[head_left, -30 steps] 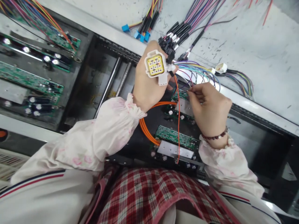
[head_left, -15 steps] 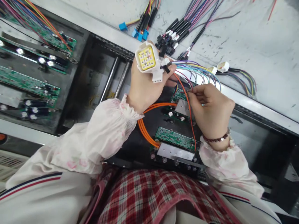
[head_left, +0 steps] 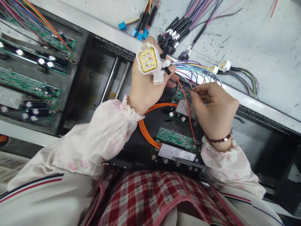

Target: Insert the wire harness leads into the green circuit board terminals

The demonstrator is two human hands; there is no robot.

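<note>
My left hand [head_left: 146, 89] is closed around a wire harness whose white multi-pin connector [head_left: 148, 60], with a yellow face, rests over the back of the hand. A small white plug [head_left: 158, 77] hangs beside it. From its fingertips many coloured wires [head_left: 195, 67] arc rightward. My right hand [head_left: 215, 108] pinches a thin wire end above the far green circuit board [head_left: 180, 94]; the fingers partly hide that end. A loose orange-red wire [head_left: 188, 106] runs down from the left hand to the nearer green circuit board [head_left: 176, 138]. Thicker orange wires [head_left: 144, 133] loop between both boards.
On the white bench top lie black-sleeved connectors [head_left: 168, 42], blue plugs [head_left: 135, 32] and white plugs [head_left: 224, 66] with wires. More circuit boards [head_left: 28, 82] sit in a fixture at left. A metal rail [head_left: 265, 108] edges the channel holding the work.
My right hand has shifted slightly right, still pinching. The lower end of the orange-red wire has moved a little left and up. My left hand stays almost in place.
</note>
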